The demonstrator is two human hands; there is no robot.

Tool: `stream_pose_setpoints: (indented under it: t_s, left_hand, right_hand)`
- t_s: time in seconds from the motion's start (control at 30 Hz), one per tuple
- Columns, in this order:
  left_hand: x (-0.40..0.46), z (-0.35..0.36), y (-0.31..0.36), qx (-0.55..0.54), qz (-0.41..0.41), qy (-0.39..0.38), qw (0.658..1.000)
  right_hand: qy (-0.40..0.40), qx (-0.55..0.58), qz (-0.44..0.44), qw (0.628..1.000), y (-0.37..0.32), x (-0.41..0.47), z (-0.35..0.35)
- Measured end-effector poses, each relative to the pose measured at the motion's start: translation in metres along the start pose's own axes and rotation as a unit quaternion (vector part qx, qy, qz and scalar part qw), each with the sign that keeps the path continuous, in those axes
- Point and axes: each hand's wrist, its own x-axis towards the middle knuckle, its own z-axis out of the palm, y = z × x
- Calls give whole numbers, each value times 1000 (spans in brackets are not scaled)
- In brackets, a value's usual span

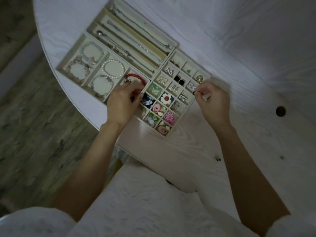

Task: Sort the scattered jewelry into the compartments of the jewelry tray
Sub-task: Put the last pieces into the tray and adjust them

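A cream jewelry tray point(171, 136) with several small compartments lies on the white table; earrings, rings and hair clips fill its cells. Beside it, a bracelet tray point(60, 67) holds bead and pearl bracelets, and a long tray point(176, 43) holds necklaces. My left hand point(121, 103) rests over the tray's left edge, fingers curled at a red bead bracelet point(135, 78). My right hand point(213, 101) pinches a small dark-tipped earring point(195, 93) just over the tray's right edge. A tiny dark piece point(218, 159) lies loose on the table in front.
The white round table point(256, 57) has a dark hole point(280, 111) at the right. Its curved edge runs down the left, with wooden floor point(34, 125) beyond. My lap in white cloth fills the foreground.
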Motion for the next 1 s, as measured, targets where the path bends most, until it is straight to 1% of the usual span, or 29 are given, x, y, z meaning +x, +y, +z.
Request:
stream_pose_setpoints:
  t_s: [0.23,0.5,0.63,0.77,0.87,1.0]
  left_hand:
    - [-2,0,5,-1,3,16,1000]
    - [-2,-2,9,13,-2,10,1000]
    - [1,-6,15,43,-13,-1,999]
    - [1,-5,16,53,-17,2,998]
    - [1,-4,16,56,-12,4,998]
    - [1,-3,16,55,-17,15,998]
  right_hand:
    - [23,-8,16,1000,3,-9,-3]
    - [45,-1,29,999,3,-11,-8]
    - [52,7,34,998,6,-9,-8]
    - [65,-28,15,997,6,5,2]
    - [60,-70,17,996,9,16,12]
    - [50,-77,18,996,11,18,19]
